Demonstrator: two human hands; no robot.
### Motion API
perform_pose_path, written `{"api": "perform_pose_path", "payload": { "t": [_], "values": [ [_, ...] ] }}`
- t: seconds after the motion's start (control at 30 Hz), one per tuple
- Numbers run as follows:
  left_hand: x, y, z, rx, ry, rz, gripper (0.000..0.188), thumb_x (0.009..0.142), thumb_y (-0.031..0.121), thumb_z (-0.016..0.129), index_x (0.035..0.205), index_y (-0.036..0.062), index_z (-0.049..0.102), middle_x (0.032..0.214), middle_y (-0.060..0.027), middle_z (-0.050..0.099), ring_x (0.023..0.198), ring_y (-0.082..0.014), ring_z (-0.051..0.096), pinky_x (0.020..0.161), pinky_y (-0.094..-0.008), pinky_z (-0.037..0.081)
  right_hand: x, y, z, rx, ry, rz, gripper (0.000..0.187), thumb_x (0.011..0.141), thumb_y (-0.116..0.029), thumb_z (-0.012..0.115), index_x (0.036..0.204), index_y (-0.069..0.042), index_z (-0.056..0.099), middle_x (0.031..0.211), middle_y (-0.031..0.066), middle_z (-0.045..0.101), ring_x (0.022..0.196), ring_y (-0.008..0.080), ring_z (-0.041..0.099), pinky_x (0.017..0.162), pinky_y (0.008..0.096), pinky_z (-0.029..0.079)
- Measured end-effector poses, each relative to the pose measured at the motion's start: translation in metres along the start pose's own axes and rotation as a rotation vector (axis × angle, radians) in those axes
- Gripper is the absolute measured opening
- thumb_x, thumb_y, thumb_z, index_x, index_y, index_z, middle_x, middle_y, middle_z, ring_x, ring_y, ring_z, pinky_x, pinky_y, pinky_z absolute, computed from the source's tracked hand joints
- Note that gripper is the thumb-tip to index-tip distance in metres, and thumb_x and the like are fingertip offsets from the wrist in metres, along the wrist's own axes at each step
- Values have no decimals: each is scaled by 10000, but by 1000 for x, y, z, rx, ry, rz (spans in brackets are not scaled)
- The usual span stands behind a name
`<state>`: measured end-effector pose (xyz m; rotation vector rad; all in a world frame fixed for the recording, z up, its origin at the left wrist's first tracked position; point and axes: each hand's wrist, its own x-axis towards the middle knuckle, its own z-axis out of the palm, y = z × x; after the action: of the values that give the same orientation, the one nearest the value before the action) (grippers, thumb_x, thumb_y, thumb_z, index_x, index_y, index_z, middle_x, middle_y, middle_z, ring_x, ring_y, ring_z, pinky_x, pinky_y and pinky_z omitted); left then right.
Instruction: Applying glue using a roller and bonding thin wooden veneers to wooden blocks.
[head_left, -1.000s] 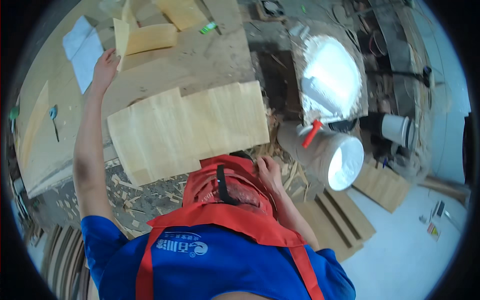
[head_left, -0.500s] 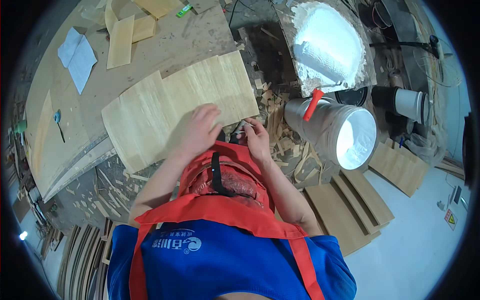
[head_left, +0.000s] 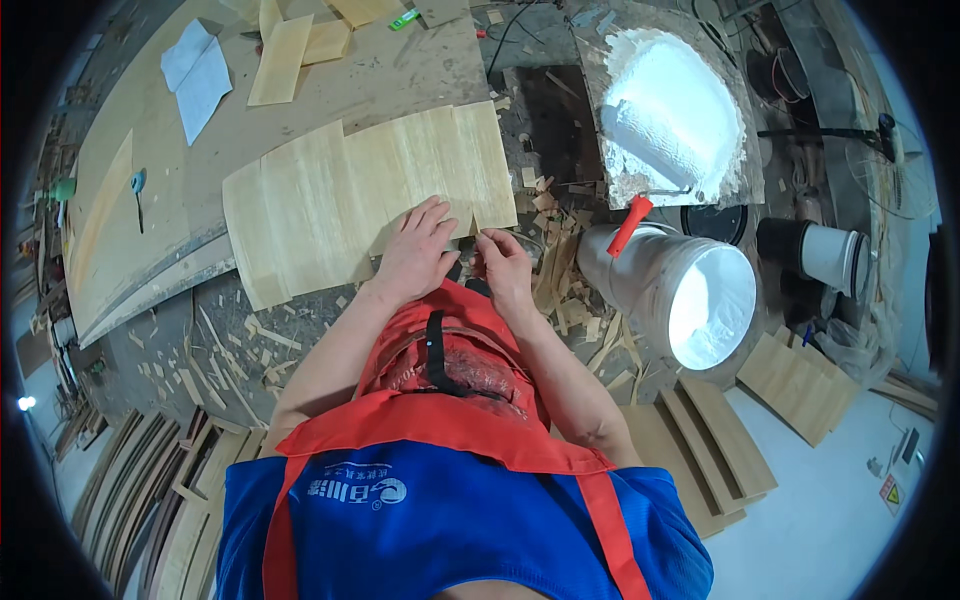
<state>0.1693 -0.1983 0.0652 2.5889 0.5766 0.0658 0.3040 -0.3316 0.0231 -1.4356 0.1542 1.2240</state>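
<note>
A pale wood veneer sheet (head_left: 340,190), made of several strips side by side with a stepped far edge, lies across the near edge of the workbench. My left hand (head_left: 415,250) rests on it near its front edge, fingers stretched out and palm down. Just to the right, my right hand (head_left: 504,270) has its thumb and fingers pinched together at the sheet's near edge. Beside those fingertips a narrow, dark, pointed gap shows in the veneer. What the pinch holds is hidden by the fingers.
On the workbench (head_left: 400,65) lie white paper (head_left: 197,80), veneer pieces (head_left: 280,60) and a blue-handled tool (head_left: 138,185). At right, a red-handled roller (head_left: 630,225) lies by a board with white coating (head_left: 675,110), above a white bucket (head_left: 710,305). Wood scraps (head_left: 560,290) litter the floor.
My left hand has settled flatter on the veneer. My right hand's fingertips have come to the sheet's edge, and a pointed gap now shows there. The view has shifted slightly.
</note>
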Motion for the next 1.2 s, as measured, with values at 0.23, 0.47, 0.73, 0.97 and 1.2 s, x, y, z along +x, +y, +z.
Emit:
{"api": "perform_pose_path", "payload": {
  "t": [0.23,0.47,0.73,0.97,1.2],
  "values": [
    [6,0,-5,-11,-21,4,521,879,221,779,1329,1,634,1501,-187,523,1481,-373,421,1210,-502,362,5,0,3,-43,12,3,143,1018,-179,716,1069,-46,711,855,12,705,682,95,657,601,251,536],
    [6,-3,-13,-24,-66,25,517,871,214,773,1315,-12,633,1483,-199,524,1476,-380,409,1214,-503,355,-11,-22,11,76,17,-2,159,1033,-199,713,1077,-47,722,896,33,728,693,91,668,599,251,535],
    [10,-8,-22,-12,-87,55,506,837,181,769,1281,-30,650,1465,-201,535,1473,-375,410,1206,-505,364,-21,-53,22,134,31,-12,185,1039,-193,708,1134,-34,713,931,52,732,699,125,687,596,271,545],
    [14,-15,-26,-42,-102,74,389,843,172,743,1167,-40,705,1435,-201,564,1412,-356,474,1172,-492,395,-22,-104,36,155,-4,-115,188,1037,-175,706,1147,-23,697,917,61,720,694,142,687,600,282,546],
    [32,-35,-24,-120,49,0,366,813,101,740,1151,-29,689,1254,-178,623,1213,-385,585,1040,-486,481,4,-154,57,134,-37,-195,185,1043,-169,699,1165,-30,698,898,58,708,697,146,681,609,283,535]
  ]
}}
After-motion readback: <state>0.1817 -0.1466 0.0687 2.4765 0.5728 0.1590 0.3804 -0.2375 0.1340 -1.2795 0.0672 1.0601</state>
